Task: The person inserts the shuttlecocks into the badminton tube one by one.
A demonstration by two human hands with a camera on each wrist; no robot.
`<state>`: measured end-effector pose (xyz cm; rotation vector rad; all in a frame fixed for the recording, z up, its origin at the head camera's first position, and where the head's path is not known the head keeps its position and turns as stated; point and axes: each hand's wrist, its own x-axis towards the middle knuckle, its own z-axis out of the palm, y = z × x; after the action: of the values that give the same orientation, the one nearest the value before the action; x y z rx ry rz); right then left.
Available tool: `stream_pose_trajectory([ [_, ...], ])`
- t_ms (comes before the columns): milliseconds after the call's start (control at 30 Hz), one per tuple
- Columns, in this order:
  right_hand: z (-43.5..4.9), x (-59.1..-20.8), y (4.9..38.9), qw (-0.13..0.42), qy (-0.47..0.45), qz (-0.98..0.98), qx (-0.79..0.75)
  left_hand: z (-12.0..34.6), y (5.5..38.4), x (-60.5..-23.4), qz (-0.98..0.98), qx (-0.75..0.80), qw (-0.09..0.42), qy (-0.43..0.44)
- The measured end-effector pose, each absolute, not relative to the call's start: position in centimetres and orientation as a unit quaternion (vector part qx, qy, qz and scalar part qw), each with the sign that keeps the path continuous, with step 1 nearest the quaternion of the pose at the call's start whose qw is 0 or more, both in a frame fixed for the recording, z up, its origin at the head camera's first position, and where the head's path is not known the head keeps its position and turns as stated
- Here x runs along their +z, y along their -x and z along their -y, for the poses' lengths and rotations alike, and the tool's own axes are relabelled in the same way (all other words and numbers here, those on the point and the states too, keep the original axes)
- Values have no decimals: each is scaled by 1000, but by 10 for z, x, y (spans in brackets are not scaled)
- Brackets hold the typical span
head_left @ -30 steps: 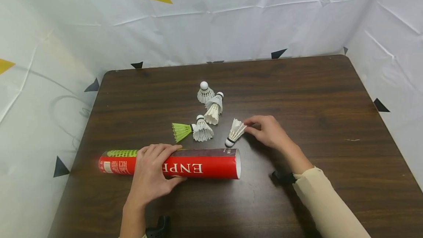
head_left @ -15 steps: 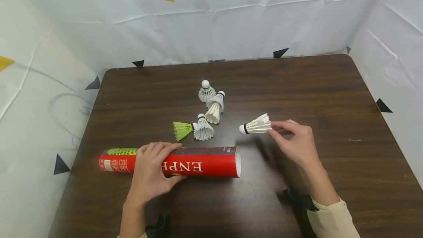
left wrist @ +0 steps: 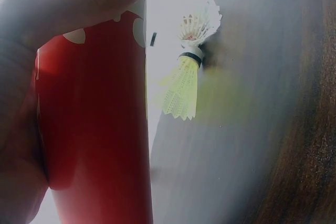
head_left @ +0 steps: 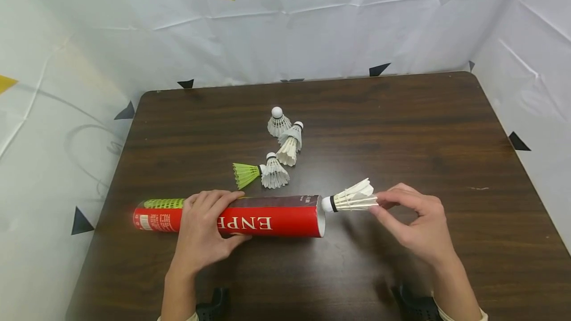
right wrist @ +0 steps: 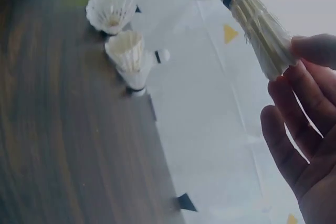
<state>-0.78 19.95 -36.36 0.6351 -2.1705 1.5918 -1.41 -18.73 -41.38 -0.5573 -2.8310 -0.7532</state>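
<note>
A red cardboard shuttlecock tube [head_left: 285, 222] lies sideways on the table, its uncovered round mouth facing right. My left hand [head_left: 205, 229] grips it around the middle, thumb on the near side and fingers over the top. My right hand [head_left: 417, 219] pinches a white feather shuttlecock [head_left: 354, 197] by its feather rim. That shuttlecock points left, with its cork at the tube's mouth. In the right wrist view the cork end of the shuttlecock [right wrist: 257, 24] meets the tube's rim; how far it enters is hard to tell.
Behind the tube lie a yellow-green shuttlecock [head_left: 245, 176] and a white one [head_left: 274, 175] touching it. Farther back are more white shuttlecocks, one standing cork-up [head_left: 278, 123] and a cream one [head_left: 288, 151]. The brown table [head_left: 401, 113] has white sheeting behind it.
My right hand has lifted the shuttlecock off the table, swung it right so its cork points left, then brought it nearer me to the tube's mouth. My left hand and the tube stay put.
</note>
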Motion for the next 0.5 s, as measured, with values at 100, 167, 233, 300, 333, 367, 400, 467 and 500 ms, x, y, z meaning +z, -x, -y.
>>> stream_pose_trajectory([
  [100,-194,-361,3,187,-252,745,589,187,15,-413,947,-250,81,186],
  [167,-189,-361,2,190,-267,735,593,187,15,-413,946,-251,82,187],
  [233,-185,-362,1,193,-281,730,592,187,15,-412,946,-252,82,187],
  [300,-180,-363,0,200,-292,731,583,186,15,-412,946,-253,81,186],
  [333,-177,-364,0,202,-297,729,583,186,14,-412,946,-254,81,186],
  [367,-175,-364,0,206,-300,728,581,186,14,-412,946,-253,81,185],
  [400,-172,-364,0,209,-303,727,579,186,14,-412,946,-254,80,184],
  [467,-167,-364,-1,213,-309,730,571,186,14,-413,947,-252,81,183],
  [500,-164,-363,-1,215,-310,733,566,186,14,-413,947,-251,81,183],
])
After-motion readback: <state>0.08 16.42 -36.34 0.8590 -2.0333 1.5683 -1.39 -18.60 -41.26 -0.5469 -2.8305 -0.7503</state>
